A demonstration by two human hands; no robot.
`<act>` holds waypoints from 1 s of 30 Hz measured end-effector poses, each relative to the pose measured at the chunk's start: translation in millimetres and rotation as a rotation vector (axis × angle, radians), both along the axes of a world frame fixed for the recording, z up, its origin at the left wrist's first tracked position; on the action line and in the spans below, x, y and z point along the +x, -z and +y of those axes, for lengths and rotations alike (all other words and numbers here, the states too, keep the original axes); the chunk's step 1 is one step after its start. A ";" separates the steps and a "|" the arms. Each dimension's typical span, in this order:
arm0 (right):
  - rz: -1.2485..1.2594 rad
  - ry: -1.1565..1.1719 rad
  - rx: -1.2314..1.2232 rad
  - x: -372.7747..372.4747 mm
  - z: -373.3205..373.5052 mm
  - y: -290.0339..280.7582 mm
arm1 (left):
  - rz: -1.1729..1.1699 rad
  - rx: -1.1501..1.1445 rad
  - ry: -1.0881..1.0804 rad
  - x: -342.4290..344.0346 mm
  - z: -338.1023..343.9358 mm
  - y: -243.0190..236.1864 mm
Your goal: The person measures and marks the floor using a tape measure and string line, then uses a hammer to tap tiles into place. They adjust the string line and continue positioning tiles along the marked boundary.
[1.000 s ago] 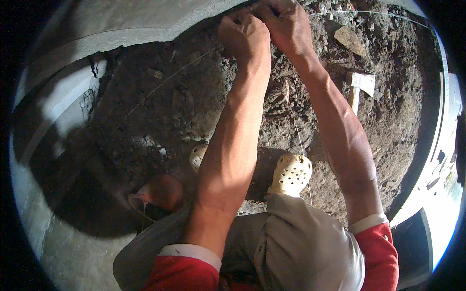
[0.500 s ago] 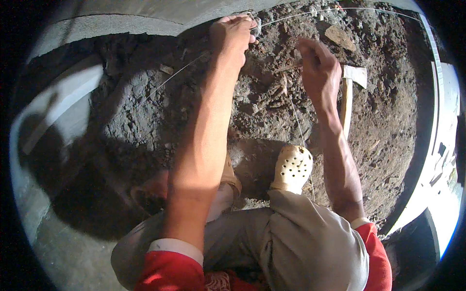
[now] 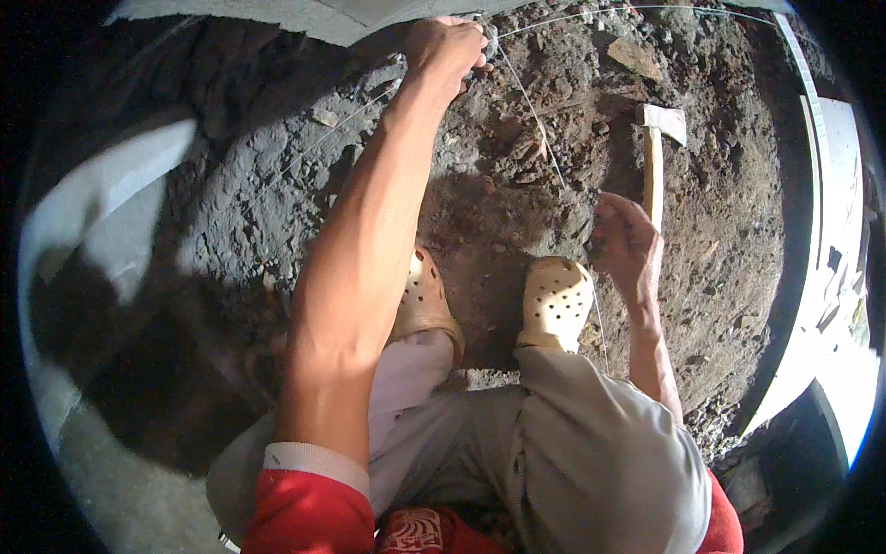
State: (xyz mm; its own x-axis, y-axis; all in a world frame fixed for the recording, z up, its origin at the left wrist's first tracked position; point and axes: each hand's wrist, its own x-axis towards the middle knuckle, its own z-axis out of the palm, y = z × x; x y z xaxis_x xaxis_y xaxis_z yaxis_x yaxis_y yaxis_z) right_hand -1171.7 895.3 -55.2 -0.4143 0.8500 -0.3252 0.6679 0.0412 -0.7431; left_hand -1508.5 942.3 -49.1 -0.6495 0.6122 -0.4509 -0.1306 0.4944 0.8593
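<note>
My left hand (image 3: 448,51) is closed at the top centre, where thin white strings (image 3: 524,92) meet at the foot of a concrete wall (image 3: 341,18); its fingertips pinch the string beside a small grey lump, partly hidden. My right hand (image 3: 628,235) is lower right, fingers curled beside the string line that runs down past the right clog (image 3: 556,300); what they hold is unclear. An axe (image 3: 655,166) with a pale wooden handle lies on the soil just above that hand.
Rough dirt and rubble (image 3: 701,249) surround my feet, with the left clog (image 3: 425,305) partly behind my forearm. A flat stone (image 3: 632,57) lies at the upper right. Long pale boards (image 3: 826,258) run along the right, and a curved concrete piece (image 3: 111,185) sits at the left.
My right hand has left the top junction and moved down toward the right clog. My left hand stays at the junction, and a string segment now shows running diagonally down from it.
</note>
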 end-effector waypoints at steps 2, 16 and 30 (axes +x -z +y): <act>-0.023 0.010 0.038 3.4 -0.6 -4.0 | -0.057 -0.021 0.014 -4.5 -1.5 2.3; 0.069 0.106 -0.228 -4.4 22.7 17.1 | -0.047 -0.253 0.178 -16.5 17.0 -2.8; 0.120 0.085 -0.179 -26.4 35.6 7.8 | 0.125 -0.285 0.087 -8.4 21.3 -9.4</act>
State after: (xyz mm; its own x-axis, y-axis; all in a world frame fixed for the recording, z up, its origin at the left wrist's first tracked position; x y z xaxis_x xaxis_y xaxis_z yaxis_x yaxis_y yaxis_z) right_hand -1198.2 930.9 -63.1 -0.3885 0.8166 -0.4270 0.5700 -0.1511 -0.8076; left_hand -1516.9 963.6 -39.7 -0.6614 0.5286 -0.5320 0.0209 0.7221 0.6915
